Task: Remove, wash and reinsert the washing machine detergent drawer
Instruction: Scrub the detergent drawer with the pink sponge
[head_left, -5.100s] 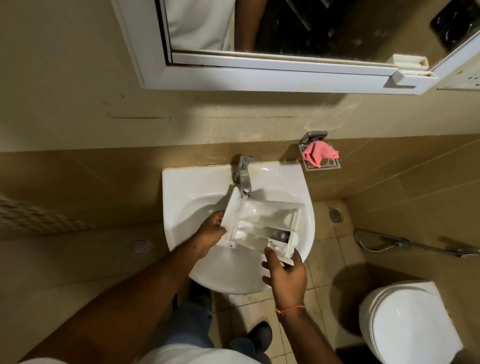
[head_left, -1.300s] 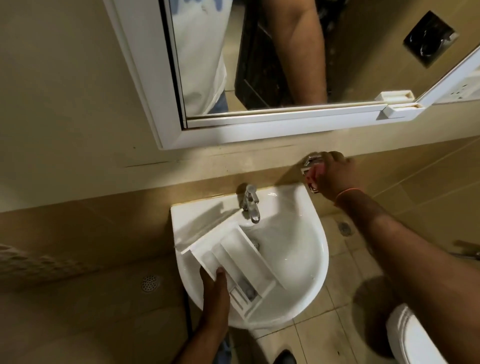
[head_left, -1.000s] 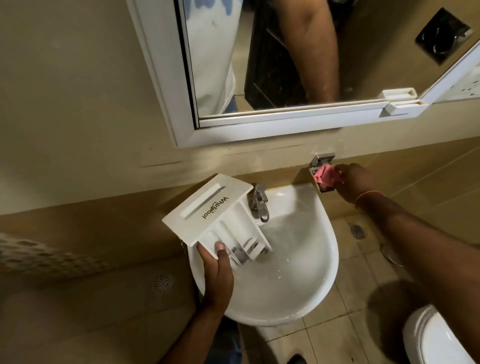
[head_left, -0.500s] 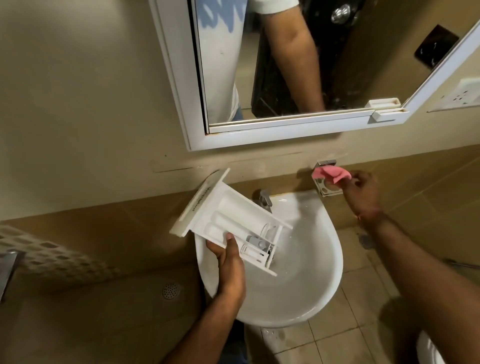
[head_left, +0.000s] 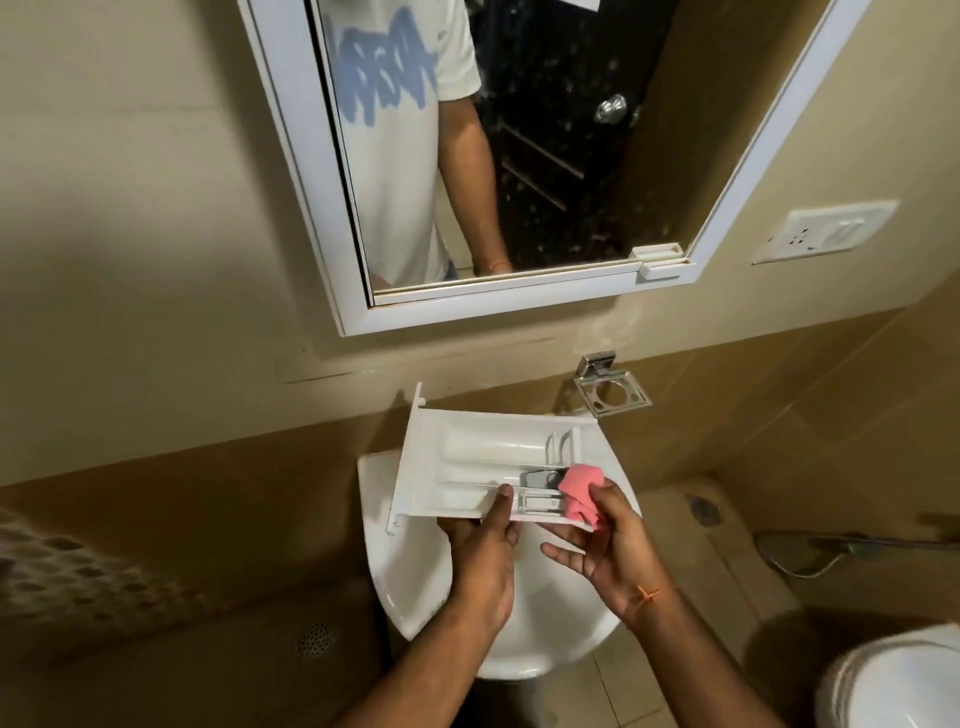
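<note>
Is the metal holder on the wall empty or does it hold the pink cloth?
Empty. The metal holder shows only its bare ring; the pink cloth is pinched in the right hand at the drawer.

The white detergent drawer (head_left: 483, 462) is held above the white wash basin (head_left: 415, 582), open side up, with its front panel toward the left. The left hand (head_left: 485, 551) grips the near edge of the drawer, thumb on top. The right hand (head_left: 605, 540) pinches a pink cloth (head_left: 579, 493) at the right end of the drawer, touching the compartment beside a grey insert (head_left: 540, 478). A chrome wall holder (head_left: 613, 397) is mounted behind the basin. A white-framed mirror (head_left: 358, 291) hangs above. A wall socket plate (head_left: 826, 231) sits at the right. A toilet (head_left: 893, 686) occupies the lower right corner.
</note>
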